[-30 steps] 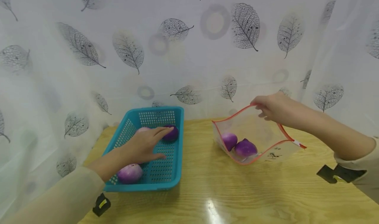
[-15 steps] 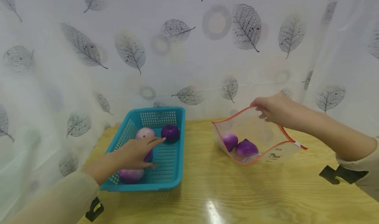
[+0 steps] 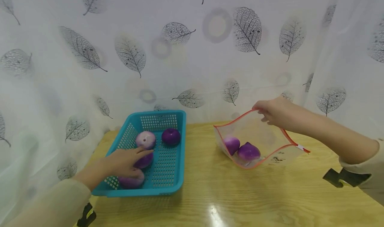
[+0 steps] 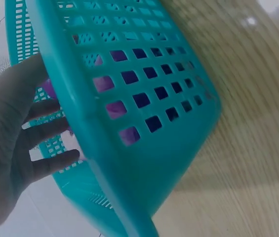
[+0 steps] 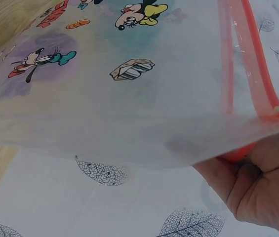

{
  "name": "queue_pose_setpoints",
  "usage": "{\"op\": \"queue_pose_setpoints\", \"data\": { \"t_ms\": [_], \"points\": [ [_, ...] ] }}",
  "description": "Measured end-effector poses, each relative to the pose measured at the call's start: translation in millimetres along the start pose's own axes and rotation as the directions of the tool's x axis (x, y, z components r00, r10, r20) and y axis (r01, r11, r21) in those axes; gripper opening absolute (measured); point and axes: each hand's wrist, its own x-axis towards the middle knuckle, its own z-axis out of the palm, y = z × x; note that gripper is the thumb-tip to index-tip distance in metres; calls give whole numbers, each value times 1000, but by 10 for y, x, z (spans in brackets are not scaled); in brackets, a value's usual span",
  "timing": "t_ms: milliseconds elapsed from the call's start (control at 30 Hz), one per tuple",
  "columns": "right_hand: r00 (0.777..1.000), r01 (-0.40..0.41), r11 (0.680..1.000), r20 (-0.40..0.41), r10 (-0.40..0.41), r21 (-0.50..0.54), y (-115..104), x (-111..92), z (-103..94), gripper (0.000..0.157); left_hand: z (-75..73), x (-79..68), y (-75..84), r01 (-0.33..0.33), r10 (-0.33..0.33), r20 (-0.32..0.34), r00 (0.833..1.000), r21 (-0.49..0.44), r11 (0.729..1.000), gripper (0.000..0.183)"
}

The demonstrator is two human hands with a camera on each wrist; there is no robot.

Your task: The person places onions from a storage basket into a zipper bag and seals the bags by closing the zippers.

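Observation:
In the head view my left hand (image 3: 124, 161) is over the left side of a blue plastic basket (image 3: 181, 153), its fingers spread above a purple onion (image 3: 144, 160). Whether it touches that onion, I cannot tell. A pale onion (image 3: 145, 140) and a dark purple onion (image 3: 171, 136) sit toward the back, with another onion (image 3: 132, 181) at the near left, partly under the hand. My right hand (image 3: 277, 112) pinches the red-edged rim of a clear zip bag (image 3: 267, 133) and holds its mouth wide. Inside the bag lie two onions (image 3: 249, 151).
Basket and bag both rest on a wooden table (image 3: 204, 183). Behind the table hangs a white curtain (image 3: 192, 63) printed with leaves. A white zip slider (image 3: 300, 147) sits at the bag's right corner.
My left hand has drawn back left and toward me from the dark onion, uncovering the pale and middle onions. The right hand keeps its grip on the bag.

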Motion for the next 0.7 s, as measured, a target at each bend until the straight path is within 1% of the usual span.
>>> {"op": "queue_pose_setpoints", "data": {
  "t_ms": [100,167,267,400,700],
  "points": [
    [1000,10,1000,-9,-10,-18,-4,-2,1,20,-2,-32,-18,22,-21,37,999,-3,1000,75],
    [1000,11,1000,-12,-11,-18,-9,-4,1,19,2,-45,-24,32,-32,52,998,2,999,76],
    [1000,1,1000,-5,-1,-12,-13,-6,3,20,3,-67,-28,24,-25,48,999,19,1000,76],
    [1000,-5,1000,-3,5,-14,-12,-5,7,20,-4,-94,-32,-4,2,40,999,52,999,72],
    [999,27,999,-17,-27,-27,-30,-9,6,20,33,-136,-54,-10,5,66,998,75,997,67]
  ]
}}
